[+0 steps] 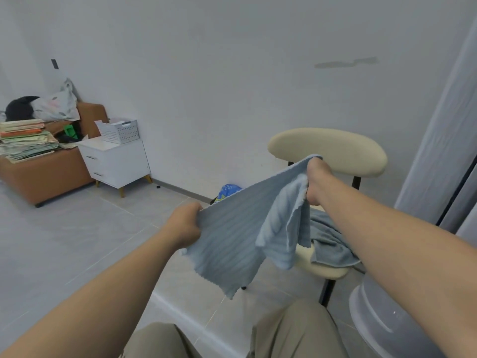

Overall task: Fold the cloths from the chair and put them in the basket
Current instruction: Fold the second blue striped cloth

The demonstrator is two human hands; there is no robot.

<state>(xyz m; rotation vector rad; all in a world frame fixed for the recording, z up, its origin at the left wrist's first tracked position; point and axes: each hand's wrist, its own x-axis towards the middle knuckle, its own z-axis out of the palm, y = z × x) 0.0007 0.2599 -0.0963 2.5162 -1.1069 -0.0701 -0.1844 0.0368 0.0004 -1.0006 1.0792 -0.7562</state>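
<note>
A light blue ribbed cloth (233, 239) is stretched in the air between my two hands, in front of the cream chair (327, 148). My left hand (184, 224) grips its lower left corner. My right hand (313, 180) grips the upper right edge, where part of the cloth hangs doubled over. A darker grey-blue cloth (329, 244) lies crumpled on the chair seat, partly hidden by my right forearm. A white perforated basket (120, 131) stands on a white nightstand (116, 164) far to the left.
A brown sofa (49, 171) carries stacked books and bags. A blue patterned item (228, 191) peeks from behind the held cloth. A translucent white tub (382, 319) sits at lower right, a curtain (438, 125) hangs on the right, and grey tiled floor lies between.
</note>
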